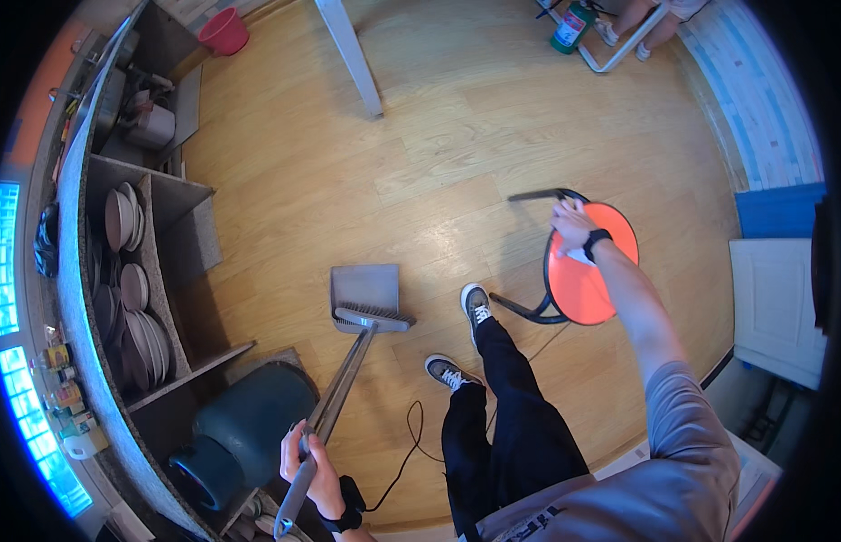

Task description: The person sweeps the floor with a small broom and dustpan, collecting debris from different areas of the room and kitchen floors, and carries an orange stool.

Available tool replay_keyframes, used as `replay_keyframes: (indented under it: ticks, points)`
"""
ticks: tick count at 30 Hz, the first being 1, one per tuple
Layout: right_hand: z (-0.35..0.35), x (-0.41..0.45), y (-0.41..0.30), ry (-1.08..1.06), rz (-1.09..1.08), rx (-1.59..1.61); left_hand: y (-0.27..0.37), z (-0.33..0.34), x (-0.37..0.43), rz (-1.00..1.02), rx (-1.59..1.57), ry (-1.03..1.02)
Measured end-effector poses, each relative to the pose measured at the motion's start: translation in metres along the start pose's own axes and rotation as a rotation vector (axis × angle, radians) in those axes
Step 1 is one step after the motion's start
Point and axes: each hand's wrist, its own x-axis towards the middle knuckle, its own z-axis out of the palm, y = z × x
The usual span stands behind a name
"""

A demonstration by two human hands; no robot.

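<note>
My left hand [319, 474] is wrapped around the grey handles of a broom [366, 317] and a long-handled dustpan [366, 281], held together. The dustpan appears to be at floor level, its pan facing up, with the broom head and its dark bristles lying across the pan's near edge. My right hand [571, 222] grips the rim of a stool [600, 291] with a round orange seat and black legs. Something white [581, 256], too covered to identify, shows beneath that wrist. I cannot tell whether the stool's legs touch the floor.
A stone counter holds stacked plates [147, 349] on its left shelves, above a gas cylinder [258, 413]. A black cable [416, 440] crosses the floor near my feet. Farther off are a red bucket [224, 32], a white post [351, 57], a green fire extinguisher [573, 27] and a person's legs [627, 24].
</note>
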Motion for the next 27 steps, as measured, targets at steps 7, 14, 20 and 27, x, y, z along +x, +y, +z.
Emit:
replay_keyframes:
  ticks: [7,14,20,27]
  points:
    - [-0.052,0.098,-0.085,0.046,-0.167,-0.097,0.013,0.014,0.018,-0.21,0.004,0.003]
    - [-0.137,0.041,-0.263,0.108,-0.717,0.557,0.016,0.039,0.014,-0.195,0.07,0.089]
    - [-0.201,-0.068,-0.407,-0.02,-1.284,0.743,-0.018,0.052,-0.019,-0.3,0.074,-0.045]
    - [-0.162,-0.072,-0.486,-0.004,-1.312,0.972,-0.048,0.037,-0.006,-0.142,-0.202,0.222]
